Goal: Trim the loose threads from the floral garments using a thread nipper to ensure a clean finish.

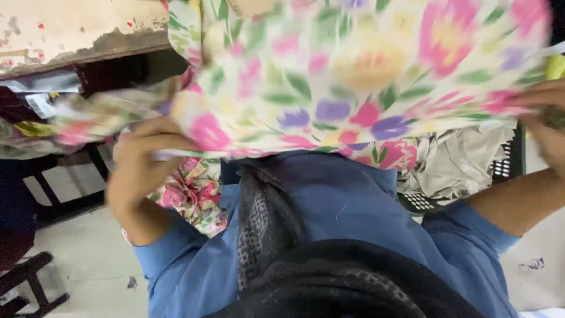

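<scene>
A large floral cloth (353,76), cream with pink, purple and green flowers, is stretched across the upper view. My left hand (144,159) grips its lower left edge, fingers closed on the fabric. My right hand (547,126) pinches the cloth's right edge at the far right of the view. Both arms wear blue sleeves. More floral fabric (194,197) hangs bunched below my left hand. The picture is blurred by motion.
A worn table edge (82,41) with peeling surface runs at top left, with bags and cloth beneath it. A black perforated basket (506,168) holding pale fabric stands at right. A dark stool frame (29,282) sits on the pale floor at lower left.
</scene>
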